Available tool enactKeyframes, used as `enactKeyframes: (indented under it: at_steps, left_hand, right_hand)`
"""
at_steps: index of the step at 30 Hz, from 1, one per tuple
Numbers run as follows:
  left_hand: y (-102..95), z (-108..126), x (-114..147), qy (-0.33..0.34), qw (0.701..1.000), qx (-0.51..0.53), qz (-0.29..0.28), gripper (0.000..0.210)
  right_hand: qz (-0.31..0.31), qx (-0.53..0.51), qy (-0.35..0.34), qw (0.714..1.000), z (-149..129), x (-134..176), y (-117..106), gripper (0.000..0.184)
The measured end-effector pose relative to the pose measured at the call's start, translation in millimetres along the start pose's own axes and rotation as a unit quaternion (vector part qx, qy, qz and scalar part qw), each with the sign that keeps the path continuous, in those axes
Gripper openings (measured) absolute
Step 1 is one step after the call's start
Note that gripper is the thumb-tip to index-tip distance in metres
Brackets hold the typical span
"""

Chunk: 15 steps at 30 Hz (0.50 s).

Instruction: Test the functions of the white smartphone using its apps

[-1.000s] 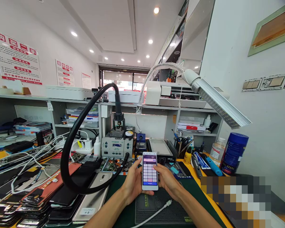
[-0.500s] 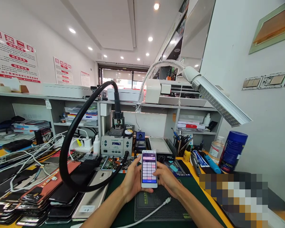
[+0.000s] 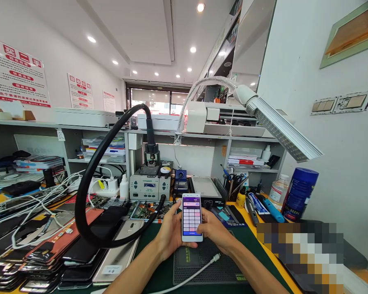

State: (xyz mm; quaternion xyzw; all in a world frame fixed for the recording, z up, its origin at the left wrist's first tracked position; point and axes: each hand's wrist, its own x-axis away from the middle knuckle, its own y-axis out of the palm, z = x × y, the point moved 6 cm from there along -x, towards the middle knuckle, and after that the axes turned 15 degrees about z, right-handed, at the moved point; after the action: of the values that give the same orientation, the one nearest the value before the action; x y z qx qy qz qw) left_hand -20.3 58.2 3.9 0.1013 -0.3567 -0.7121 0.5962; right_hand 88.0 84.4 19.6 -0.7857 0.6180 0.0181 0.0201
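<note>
A white smartphone (image 3: 191,218) is held upright, its lit screen facing me and showing a grid of pale tiles under a purple header. My left hand (image 3: 171,228) grips its left side, thumb along the edge and fingertips showing below the bottom edge. On the other side, my right hand (image 3: 216,230) is wrapped at the right edge, with its thumb over the lower right of the screen. Behind and below the phone lies a black perforated mat (image 3: 208,265). A white cable (image 3: 199,274) with a bare plug end crosses that mat.
Stacked phones and phone parts (image 3: 43,253) fill the left side. A thick black hose (image 3: 82,196) arches from the grey rework station (image 3: 150,185). Overhead at right hangs a lamp (image 3: 288,126). A blue can (image 3: 300,194) and bottle (image 3: 279,190) stand at right.
My right thumb has moved slightly lower on the phone's screen. Both hands keep the phone in nearly the same place; the whole view has shifted a little.
</note>
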Motion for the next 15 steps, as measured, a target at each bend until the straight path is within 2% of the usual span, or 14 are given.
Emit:
enactKeyframes:
  at_steps: [4, 7, 15]
  left_hand:
    - [-1.0, -1, -3, 0.007, 1.0, -0.009, 0.001, 0.064]
    - [-3.7, -2, -7, 0.023, 0.999, -0.028, 0.006, 0.058]
    - [-10.2, -7, -15, 0.034, 0.997, -0.063, 0.031, 0.048]
  right_hand:
    - [0.01, -0.006, 0.034, 0.999, 4, -1, -1, 0.044]
    - [0.01, -0.017, 0.056, 0.998, 4, 0, -1, 0.042]
    - [0.009, -0.036, 0.057, 0.998, 6, 0, -3, 0.04]
